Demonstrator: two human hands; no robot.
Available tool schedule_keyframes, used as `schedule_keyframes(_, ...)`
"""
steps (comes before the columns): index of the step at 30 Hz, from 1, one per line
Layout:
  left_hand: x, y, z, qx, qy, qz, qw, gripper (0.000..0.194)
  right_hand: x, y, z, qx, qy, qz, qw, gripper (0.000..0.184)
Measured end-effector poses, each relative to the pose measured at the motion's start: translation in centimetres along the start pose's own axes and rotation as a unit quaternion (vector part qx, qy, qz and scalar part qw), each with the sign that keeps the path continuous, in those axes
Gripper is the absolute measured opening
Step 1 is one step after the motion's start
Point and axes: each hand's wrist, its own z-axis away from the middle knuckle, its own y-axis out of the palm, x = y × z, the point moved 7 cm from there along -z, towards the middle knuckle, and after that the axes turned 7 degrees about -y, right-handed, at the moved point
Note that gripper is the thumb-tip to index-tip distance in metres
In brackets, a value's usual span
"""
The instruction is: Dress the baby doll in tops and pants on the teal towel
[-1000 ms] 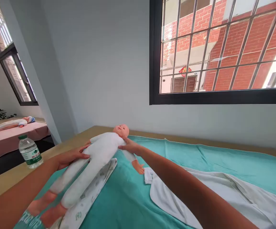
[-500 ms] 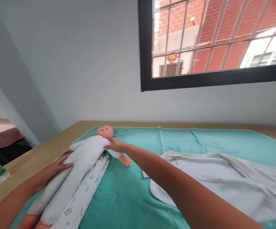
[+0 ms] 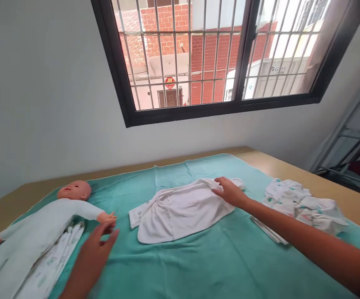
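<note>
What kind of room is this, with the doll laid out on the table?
Probably a baby-care practice room: a baby doll in a white sleepsuit lies on a teal cloth-covered table, with a plain white garment and crumpled patterned baby clothes beside it, under a barred black-framed window.

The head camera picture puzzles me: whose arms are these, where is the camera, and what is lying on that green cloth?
The camera sits on a person's head and looks forward and down, so the two bare arms are that person's own. There is no machine here. The right hand rests on a plain white garment spread on the green cloth. The left hand hovers open close to the hand of a baby doll, which lies on its back in a white suit, on top of a printed cloth. A crumpled printed garment lies further right. Neither hand grips anything. Behind is a barred window.
</note>
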Motion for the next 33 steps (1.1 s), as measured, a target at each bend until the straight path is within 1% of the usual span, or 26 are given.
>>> schedule_keyframes(1, -1.8, 3.0, -1.0, 0.014, 0.001, -0.035, 0.999, 0.057, -1.5, -0.7, 0.8, 0.020, 0.029, 0.036, 0.999, 0.042)
schedule_keyframes(2, -3.8, 5.7, -1.9, 0.020, 0.010, -0.075, 0.997, 0.058, -2.4, -0.9, 1.5, 0.046, 0.050, 0.052, 0.996, 0.043)
schedule_keyframes(3, -5.6, 7.9, -2.8, 0.010, 0.016, -0.120, 0.993, 0.058, -2.7, -0.7, 2.1, 0.070, 0.063, 0.051, 0.994, 0.041)
schedule_keyframes(5, -8.3, 11.1, -4.3, 0.004, -0.006, -0.181, 0.983, 0.048, -2.3, -0.3, 2.7, 0.072, 0.073, 0.035, 0.994, 0.031)
schedule_keyframes(6, -9.3, 11.9, -4.8, 0.000, -0.016, -0.189, 0.982, 0.039, -1.9, -0.2, 2.8, 0.066, 0.073, 0.027, 0.995, 0.022)
schedule_keyframes(8, -10.7, 12.3, -5.2, -0.010, -0.031, -0.180, 0.983, 0.025, -1.1, -0.2, 2.6, 0.048, 0.068, 0.003, 0.997, 0.010)
schedule_keyframes(11, -12.9, 10.9, -3.8, -0.038, -0.032, -0.146, 0.988, 0.023, 1.0, -1.3, 2.0, 0.023, 0.054, -0.060, 0.996, 0.014)
schedule_keyframes(13, -15.4, 9.5, -1.6, -0.065, -0.016, -0.051, 0.996, 0.027, 3.7, -2.3, 2.0, 0.010, 0.031, -0.155, 0.987, 0.024)
schedule_keyframes(14, -16.9, 8.9, -0.2, -0.075, -0.002, 0.037, 0.996, 0.029, 5.7, -2.7, 2.1, 0.006, 0.009, -0.225, 0.974, 0.029)
schedule_keyframes(15, -18.6, 8.4, 1.5, -0.075, 0.011, 0.154, 0.985, 0.032, 8.0, -3.1, 2.5, -0.003, -0.021, -0.340, 0.940, 0.032)
schedule_keyframes(16, -20.2, 8.2, 3.2, -0.055, 0.019, 0.268, 0.962, 0.037, 10.6, -3.6, 3.0, -0.007, -0.061, -0.452, 0.890, 0.031)
schedule_keyframes(17, -21.9, 8.5, 5.0, -0.010, 0.029, 0.361, 0.932, 0.042, 13.2, -4.0, 3.8, -0.005, -0.104, -0.516, 0.850, 0.028)
schedule_keyframes(18, -23.9, 9.1, 7.0, 0.062, 0.055, 0.424, 0.902, 0.046, 15.6, -4.1, 4.8, 0.003, -0.139, -0.539, 0.831, 0.024)
schedule_keyframes(19, -25.2, 9.2, 8.8, 0.092, 0.077, 0.463, 0.878, 0.048, 17.7, -4.1, 6.1, 0.009, -0.169, -0.533, 0.829, 0.022)
schedule_keyframes(20, -25.7, 9.2, 10.5, 0.097, 0.086, 0.478, 0.869, 0.049, 19.4, -3.9, 7.5, 0.013, -0.194, -0.511, 0.837, 0.033)
schedule_keyframes(21, -25.3, 9.1, 11.8, 0.076, 0.078, 0.473, 0.875, 0.051, 20.7, -3.6, 9.1, 0.024, -0.216, -0.482, 0.849, 0.049)
schedule_keyframes(22, -24.2, 8.8, 12.9, 0.037, 0.055, 0.455, 0.888, 0.052, 21.8, -3.0, 10.9, 0.052, -0.241, -0.449, 0.859, 0.065)
schedule_keyframes(23, -22.5, 8.4, 13.7, 0.001, 0.023, 0.427, 0.904, 0.051, 22.6, -2.3, 12.7, 0.093, -0.272, -0.416, 0.862, 0.075)
schedule_keyframes(25, -18.4, 6.9, 14.8, -0.043, -0.036, 0.355, 0.933, 0.042, 23.5, -0.7, 16.5, 0.220, -0.332, -0.355, 0.846, 0.085)
schedule_keyframes(26, -16.3, 5.6, 15.0, -0.047, -0.055, 0.319, 0.945, 0.038, 23.2, 0.0, 18.0, 0.278, -0.347, -0.329, 0.833, 0.085)
schedule_keyframes(27, -14.3, 3.9, 15.1, -0.048, -0.066, 0.283, 0.956, 0.036, 22.7, 0.5, 19.3, 0.324, -0.356, -0.306, 0.821, 0.081)
schedule_keyframes(28, -12.3, 1.7, 15.1, -0.066, -0.077, 0.252, 0.962, 0.037, 21.9, 0.8, 20.1, 0.359, -0.353, -0.288, 0.814, 0.077)
schedule_keyframes(29, -10.1, -0.8, 15.1, -0.089, -0.100, 0.233, 0.963, 0.042, 20.8, 1.1, 20.4, 0.376, -0.337, -0.277, 0.818, 0.072)
schedule_keyframes(31, -6.0, -5.4, 14.8, -0.098, -0.139, 0.212, 0.962, 0.054, 18.3, 1.8, 20.3, 0.378, -0.287, -0.262, 0.840, 0.065)
schedule_keyframes(32, -4.1, -7.4, 14.6, -0.099, -0.149, 0.190, 0.965, 0.057, 16.9, 2.3, 20.0, 0.369, -0.260, -0.255, 0.855, 0.063)
schedule_keyframes(33, -2.3, -9.2, 14.3, -0.117, -0.158, 0.157, 0.968, 0.057, 15.7, 2.9, 19.8, 0.360, -0.235, -0.245, 0.869, 0.062)
